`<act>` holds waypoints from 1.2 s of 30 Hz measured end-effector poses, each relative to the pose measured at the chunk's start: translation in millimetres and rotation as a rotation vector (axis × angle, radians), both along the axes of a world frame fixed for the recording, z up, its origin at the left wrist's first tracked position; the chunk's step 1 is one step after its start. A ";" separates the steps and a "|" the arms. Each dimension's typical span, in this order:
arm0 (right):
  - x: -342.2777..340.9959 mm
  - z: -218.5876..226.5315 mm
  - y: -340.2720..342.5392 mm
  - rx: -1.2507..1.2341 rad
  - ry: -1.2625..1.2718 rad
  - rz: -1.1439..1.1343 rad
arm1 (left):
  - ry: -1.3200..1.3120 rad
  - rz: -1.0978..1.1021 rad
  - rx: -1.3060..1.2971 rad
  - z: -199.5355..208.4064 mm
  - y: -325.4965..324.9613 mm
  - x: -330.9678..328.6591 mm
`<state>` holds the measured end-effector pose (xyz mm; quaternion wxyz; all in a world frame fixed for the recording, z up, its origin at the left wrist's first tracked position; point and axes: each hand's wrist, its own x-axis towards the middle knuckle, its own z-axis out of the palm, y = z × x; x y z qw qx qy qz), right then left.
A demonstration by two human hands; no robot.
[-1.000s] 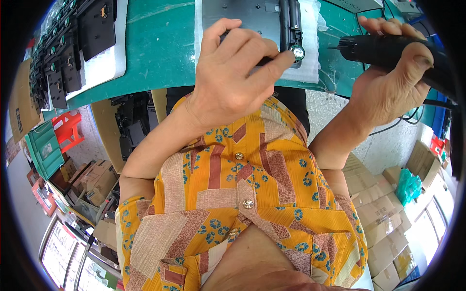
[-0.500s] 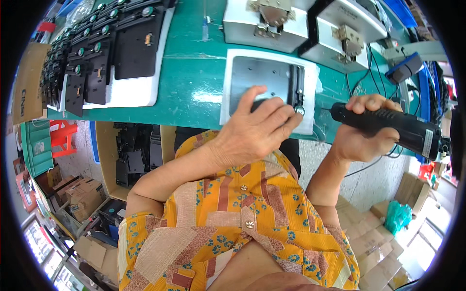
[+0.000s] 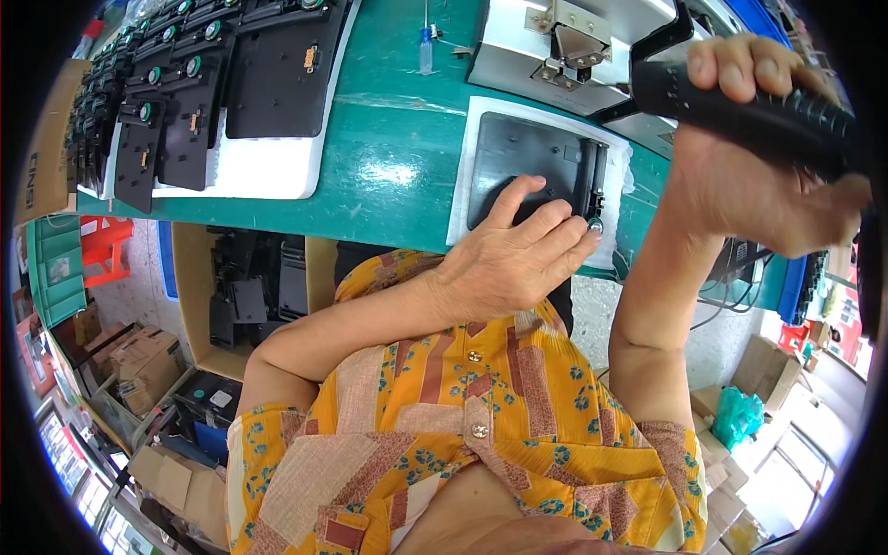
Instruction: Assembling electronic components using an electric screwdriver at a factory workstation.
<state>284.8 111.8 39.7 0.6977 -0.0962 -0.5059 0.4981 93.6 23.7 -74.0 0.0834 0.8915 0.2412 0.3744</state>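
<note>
A flat black plastic panel [image 3: 520, 143] lies on a white foam sheet [image 3: 460, 211] near the table's front edge. My left hand [image 3: 509, 257] rests across its near side, fingers apart and index finger stretched out. A small round metallic part [image 3: 595, 225] shows at the panel's right corner, beside my fingertips. Raised at the right, my right hand [image 3: 740, 190] is wrapped round a thick black electric screwdriver [image 3: 726, 111]. It is held clear of the panel, and its tip cannot be made out against the metal fixtures behind.
Metal boxes with clamp-like brackets [image 3: 578, 42] stand beyond the panel. A small blue-handled screwdriver [image 3: 425, 54] lies on the green table [image 3: 388, 139]. At left, many black panels [image 3: 273, 92] rest on white foam. Below the table edge is a cardboard box [image 3: 321, 287] of black parts.
My right hand has lifted the electric screwdriver up and farther from me, beside the metal boxes. My left hand stays on the panel while the whole view has shifted slightly.
</note>
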 end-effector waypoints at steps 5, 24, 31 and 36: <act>-7.4 -9.1 14.0 -0.016 -0.047 0.042 | -0.004 -0.011 -0.026 -0.6 -2.0 -0.2; 30.0 -18.0 38.3 -0.015 -0.151 0.155 | -0.030 -0.032 -0.031 -2.3 -1.5 0.7; 39.5 -19.0 45.3 0.003 -0.168 0.168 | -0.025 -0.025 -0.013 -2.8 -3.1 3.5; 43.9 -9.6 16.0 -0.010 -0.200 0.160 | -0.041 0.016 0.004 -4.7 -3.4 5.1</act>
